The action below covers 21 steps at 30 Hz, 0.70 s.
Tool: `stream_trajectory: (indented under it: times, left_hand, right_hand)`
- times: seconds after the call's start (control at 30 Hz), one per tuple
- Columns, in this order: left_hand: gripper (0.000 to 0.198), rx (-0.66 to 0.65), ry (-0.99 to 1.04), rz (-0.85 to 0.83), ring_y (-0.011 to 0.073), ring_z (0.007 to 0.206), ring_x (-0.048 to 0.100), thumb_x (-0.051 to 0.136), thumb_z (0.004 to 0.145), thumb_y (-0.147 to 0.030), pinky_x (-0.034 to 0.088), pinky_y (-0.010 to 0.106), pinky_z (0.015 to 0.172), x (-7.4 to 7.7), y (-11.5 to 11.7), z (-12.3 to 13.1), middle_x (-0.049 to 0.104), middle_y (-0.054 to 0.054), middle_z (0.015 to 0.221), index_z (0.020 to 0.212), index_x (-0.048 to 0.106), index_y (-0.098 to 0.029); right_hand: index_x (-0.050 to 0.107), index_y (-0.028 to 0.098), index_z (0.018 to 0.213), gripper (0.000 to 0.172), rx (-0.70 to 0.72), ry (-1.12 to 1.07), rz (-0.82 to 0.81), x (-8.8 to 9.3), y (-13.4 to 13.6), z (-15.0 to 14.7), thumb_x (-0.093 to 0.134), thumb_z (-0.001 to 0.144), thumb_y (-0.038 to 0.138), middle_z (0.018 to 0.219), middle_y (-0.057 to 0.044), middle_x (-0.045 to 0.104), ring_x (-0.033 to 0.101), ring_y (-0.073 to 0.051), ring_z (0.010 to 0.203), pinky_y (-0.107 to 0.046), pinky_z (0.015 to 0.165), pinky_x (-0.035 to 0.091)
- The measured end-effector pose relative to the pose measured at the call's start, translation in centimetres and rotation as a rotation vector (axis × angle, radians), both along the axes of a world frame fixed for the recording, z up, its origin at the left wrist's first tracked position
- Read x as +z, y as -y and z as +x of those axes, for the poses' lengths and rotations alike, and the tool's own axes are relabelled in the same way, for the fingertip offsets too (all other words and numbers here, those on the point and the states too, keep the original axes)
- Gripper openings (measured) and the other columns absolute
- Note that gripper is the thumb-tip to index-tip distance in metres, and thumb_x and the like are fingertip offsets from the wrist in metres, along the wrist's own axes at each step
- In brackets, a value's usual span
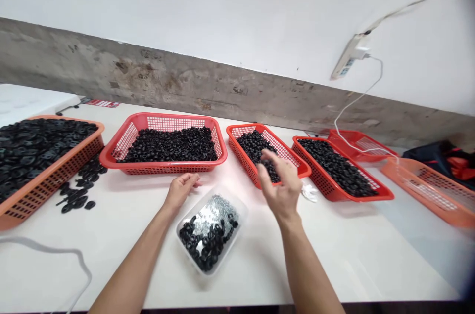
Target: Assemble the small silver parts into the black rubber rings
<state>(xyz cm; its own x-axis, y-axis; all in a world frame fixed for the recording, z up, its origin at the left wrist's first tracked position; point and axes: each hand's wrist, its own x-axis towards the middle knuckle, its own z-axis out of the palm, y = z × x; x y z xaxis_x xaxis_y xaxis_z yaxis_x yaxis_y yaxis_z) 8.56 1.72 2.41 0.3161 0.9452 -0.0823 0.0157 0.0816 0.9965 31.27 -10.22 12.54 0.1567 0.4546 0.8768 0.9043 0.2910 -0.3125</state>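
Note:
My left hand [181,190] is closed in a pinch just in front of the wide red basket [163,168]; what its fingers hold, if anything, is too small to make out. That basket contains many small black ring-like parts [170,145]. Over the front end of the narrow red basket [241,160], my right hand [282,188] is open, thumb and fingers apart and slightly blurred. Round black parts [254,146] lie inside that basket. Between my forearms stands a clear plastic tub [237,242] of black parts [210,249] and small shiny pieces [215,212].
At left, an orange basket [55,175] is heaped with black parts, and loose ones [76,198] lie beside it. Another filled red basket [326,188] stands right, near an orange basket [426,193]. A white cable [343,111] hangs from a power strip [347,59].

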Motion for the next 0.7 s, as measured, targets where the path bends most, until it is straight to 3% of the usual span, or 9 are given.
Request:
stream_trajectory:
  times: [0.07, 0.17, 0.27, 0.37, 0.5, 0.7]
  left_hand:
    - [0.048, 0.006, -0.002, 0.010, 0.0177, 0.067, 0.062, 0.070, 0.073, -0.060, 0.042, 0.025, 0.061, -0.5, -0.2, 0.1, 0.074, 0.009, 0.077, 0.083, 0.070, -0.013]
    - [0.046, 0.028, -0.008, 0.043, 0.0174, 0.066, 0.062, 0.070, 0.073, -0.059, 0.043, 0.024, 0.060, -1.2, -0.4, 0.2, 0.073, 0.007, 0.073, 0.080, 0.070, -0.014]
    - [0.043, 0.063, -0.021, 0.088, 0.0167, 0.064, 0.060, 0.069, 0.074, -0.058, 0.043, 0.024, 0.059, -1.8, -0.5, 0.2, 0.072, 0.005, 0.070, 0.078, 0.070, -0.015]
    - [0.038, 0.099, -0.039, 0.142, 0.0158, 0.062, 0.059, 0.068, 0.077, -0.055, 0.044, 0.025, 0.059, -2.3, -0.7, 0.1, 0.072, 0.003, 0.068, 0.077, 0.069, -0.017]
    - [0.035, 0.145, -0.066, 0.203, 0.0147, 0.058, 0.058, 0.068, 0.078, -0.052, 0.045, 0.024, 0.058, -2.6, -0.8, -0.2, 0.069, 0.001, 0.063, 0.075, 0.069, -0.017]
    - [0.033, 0.206, -0.098, 0.240, 0.0133, 0.058, 0.061, 0.065, 0.081, -0.050, 0.046, 0.022, 0.058, -2.7, -0.9, -0.4, 0.071, 0.001, 0.066, 0.077, 0.067, -0.017]
  right_hand:
    - [0.064, 0.021, 0.127, 0.038, -0.022, -0.270, -0.047, 0.2, 0.3, 1.9, 0.063, 0.090, 0.027, 0.120, -0.011, 0.070, 0.064, -0.027, 0.114, -0.048, 0.101, 0.046]
    - [0.066, 0.017, 0.120, 0.033, -0.013, -0.562, 0.085, -1.1, 1.1, 3.5, 0.062, 0.090, 0.032, 0.114, -0.012, 0.071, 0.065, -0.027, 0.111, -0.046, 0.098, 0.048]
    - [0.069, 0.016, 0.102, 0.026, -0.104, -0.703, 0.217, -4.0, 1.9, 4.0, 0.060, 0.091, 0.037, 0.095, -0.007, 0.071, 0.067, -0.022, 0.091, -0.039, 0.087, 0.051]
    - [0.066, 0.017, 0.084, 0.029, -0.226, -0.739, 0.217, -7.7, 2.5, 4.2, 0.058, 0.091, 0.043, 0.077, -0.002, 0.063, 0.059, -0.017, 0.074, -0.031, 0.072, 0.048]
    - [0.056, 0.018, 0.064, 0.041, -0.188, -0.738, 0.090, -11.4, 2.9, 4.0, 0.052, 0.093, 0.046, 0.059, 0.002, 0.051, 0.047, -0.013, 0.057, -0.026, 0.057, 0.039]
    - [0.047, 0.020, 0.050, 0.052, 0.013, -0.671, -0.223, -12.9, 2.9, 2.7, 0.049, 0.094, 0.049, 0.050, 0.003, 0.044, 0.041, -0.012, 0.050, -0.027, 0.053, 0.035]
